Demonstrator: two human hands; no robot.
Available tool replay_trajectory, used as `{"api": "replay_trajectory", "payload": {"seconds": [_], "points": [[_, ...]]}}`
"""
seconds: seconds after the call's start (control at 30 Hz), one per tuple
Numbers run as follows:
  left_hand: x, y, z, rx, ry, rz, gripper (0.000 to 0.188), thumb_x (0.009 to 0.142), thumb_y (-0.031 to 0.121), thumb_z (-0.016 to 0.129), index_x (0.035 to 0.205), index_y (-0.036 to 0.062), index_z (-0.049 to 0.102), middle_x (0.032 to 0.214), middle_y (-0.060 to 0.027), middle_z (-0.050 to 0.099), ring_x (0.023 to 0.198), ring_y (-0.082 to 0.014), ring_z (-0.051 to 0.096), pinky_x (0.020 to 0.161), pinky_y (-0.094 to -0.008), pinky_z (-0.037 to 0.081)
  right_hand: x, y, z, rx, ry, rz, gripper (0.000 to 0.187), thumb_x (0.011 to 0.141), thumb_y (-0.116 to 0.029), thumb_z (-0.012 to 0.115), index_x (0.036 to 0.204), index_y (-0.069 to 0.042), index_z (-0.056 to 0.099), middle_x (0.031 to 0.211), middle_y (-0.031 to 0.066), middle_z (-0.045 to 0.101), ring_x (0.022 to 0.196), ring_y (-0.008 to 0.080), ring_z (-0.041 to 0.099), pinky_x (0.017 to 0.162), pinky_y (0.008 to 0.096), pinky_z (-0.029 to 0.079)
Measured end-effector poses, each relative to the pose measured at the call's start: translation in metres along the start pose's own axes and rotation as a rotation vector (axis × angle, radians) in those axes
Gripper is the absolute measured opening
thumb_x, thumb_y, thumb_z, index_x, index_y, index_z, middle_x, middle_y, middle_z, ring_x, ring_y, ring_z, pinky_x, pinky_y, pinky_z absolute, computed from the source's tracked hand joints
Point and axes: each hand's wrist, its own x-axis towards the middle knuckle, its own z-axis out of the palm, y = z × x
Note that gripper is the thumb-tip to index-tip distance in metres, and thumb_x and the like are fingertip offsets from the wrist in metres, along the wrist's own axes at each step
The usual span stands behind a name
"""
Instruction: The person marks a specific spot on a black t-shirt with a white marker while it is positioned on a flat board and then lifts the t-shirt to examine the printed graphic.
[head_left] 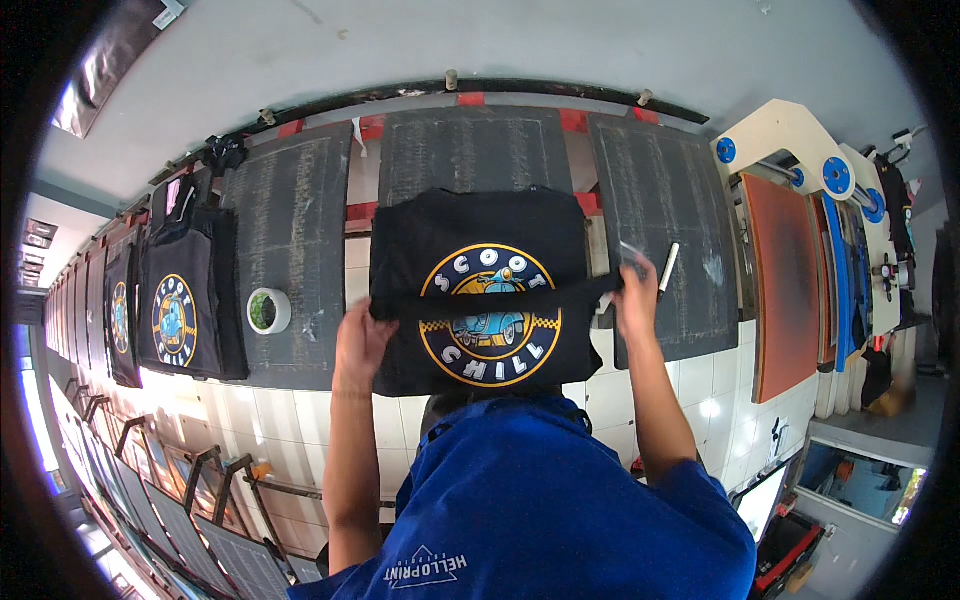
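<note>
In front of me lies a stack of black cloth panels (470,218), draped over a dark board. On the top one is a round scooter print (495,368) in yellow, white and blue. A black strip of cloth (500,302), perhaps a folded edge or separate piece, stretches across the print. My left hand (365,343) is closed around its left end, beside the stack. My right hand (637,295) pinches the other end at the right. A small clear thing shows by the right fingertips, too blurred to name.
A white tape roll (268,311) stands on the left board (290,200). A white marker (669,267) lies on the right board (655,190). Further left hang more printed black panels (185,245). Framed screens (787,300) lean at the right; metal racks (220,480) stand lower left.
</note>
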Motion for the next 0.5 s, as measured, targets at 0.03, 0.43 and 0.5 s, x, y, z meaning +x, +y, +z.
{"api": "replay_trajectory", "payload": {"seconds": [0.03,0.43,0.5], "points": [[0.023,0.009,0.008,-0.045,0.001,0.004,0.026,0.101,0.025,0.052,0.118,0.0079,0.060,0.120,-0.0047,0.068,0.110,-0.0200,0.061,0.100,-0.0440,0.044,0.021,-0.006,0.018,0.061,0.002,0.015,0.054,0.094,-0.013,0.062,0.141,-0.007,0.037,0.109,0.0107,0.058,0.089,0.0209,0.063,0.067,0.0383,0.061],[-0.004,-0.043,-0.020,1.271,0.400,0.646,0.061,0.099,0.022,0.063,0.148,-0.0056,0.038,0.145,-0.0296,0.049,0.137,-0.0411,0.047,0.113,-0.0438,0.037,-0.028,0.054,-0.017,-0.543,-0.166,-0.309,0.084,0.094,-0.015,0.067,0.156,-0.001,0.012,0.133,0.0249,0.059,0.120,0.0315,0.061,0.105,0.0419,0.045],[-0.035,-0.084,-0.081,1.071,0.426,0.346,0.071,0.099,0.033,0.063,0.149,-0.0075,0.032,0.143,-0.0320,0.048,0.130,-0.0425,0.053,0.109,-0.0438,0.042,-0.073,0.075,-0.054,-0.812,-0.266,-0.386,0.092,0.087,-0.011,0.072,0.156,0.001,0.012,0.136,0.0263,0.057,0.123,0.0370,0.059,0.107,0.0451,0.044]]}}
